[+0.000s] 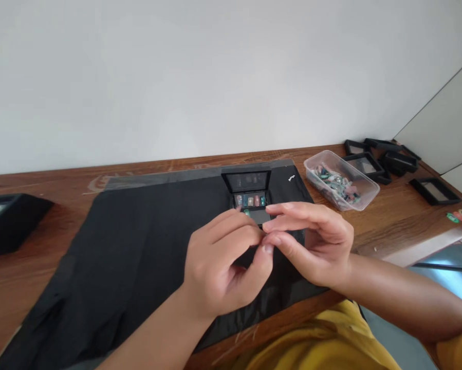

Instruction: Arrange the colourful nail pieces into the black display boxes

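Note:
My left hand (223, 267) and my right hand (311, 241) meet fingertip to fingertip over a black mat (138, 246). Both are pinched together around something too small to make out. Just behind them stands a small black display box (250, 198) with its lid up, holding a row of coloured press-on nails. A green nail (246, 211) lies near my left fingertips at the box's front.
A clear plastic tub (340, 180) of loose coloured nails sits at the right on the wooden table (41, 180). Several black boxes (385, 159) lie at the far right, one more (11, 221) at the left. Small stickers (460, 216) rest near the right edge.

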`<act>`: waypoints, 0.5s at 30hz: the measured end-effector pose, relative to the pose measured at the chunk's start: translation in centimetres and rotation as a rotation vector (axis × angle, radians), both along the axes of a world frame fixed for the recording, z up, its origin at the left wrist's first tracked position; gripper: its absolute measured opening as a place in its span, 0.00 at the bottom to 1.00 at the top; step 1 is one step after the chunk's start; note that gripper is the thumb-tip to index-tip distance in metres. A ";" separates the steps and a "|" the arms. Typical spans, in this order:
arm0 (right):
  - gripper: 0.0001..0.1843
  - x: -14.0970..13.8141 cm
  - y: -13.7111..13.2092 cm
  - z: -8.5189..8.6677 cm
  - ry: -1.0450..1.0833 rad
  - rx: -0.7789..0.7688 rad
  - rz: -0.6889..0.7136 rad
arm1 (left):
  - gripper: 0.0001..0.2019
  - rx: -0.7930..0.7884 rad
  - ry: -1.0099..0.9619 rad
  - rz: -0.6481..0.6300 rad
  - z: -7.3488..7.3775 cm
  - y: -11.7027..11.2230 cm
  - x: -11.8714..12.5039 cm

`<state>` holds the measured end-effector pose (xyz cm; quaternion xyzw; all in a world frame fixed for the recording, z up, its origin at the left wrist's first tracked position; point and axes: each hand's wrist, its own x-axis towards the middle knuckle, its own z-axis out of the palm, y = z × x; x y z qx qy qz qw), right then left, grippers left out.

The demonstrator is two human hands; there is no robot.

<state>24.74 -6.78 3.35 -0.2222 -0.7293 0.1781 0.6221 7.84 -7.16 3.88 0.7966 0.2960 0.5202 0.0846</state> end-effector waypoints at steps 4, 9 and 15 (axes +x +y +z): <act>0.22 0.4 0.3 0.1 -0.022 0.087 -0.014 | 0.07 -0.007 -0.015 0.014 -0.2 0.1 -0.2; 0.19 0.5 0.7 0.0 -0.025 0.162 0.024 | 0.05 -0.015 -0.037 0.033 -0.4 0.2 -0.4; 0.14 0.3 0.7 0.1 -0.005 0.138 0.005 | 0.06 -0.017 -0.035 0.068 -0.4 0.0 -0.4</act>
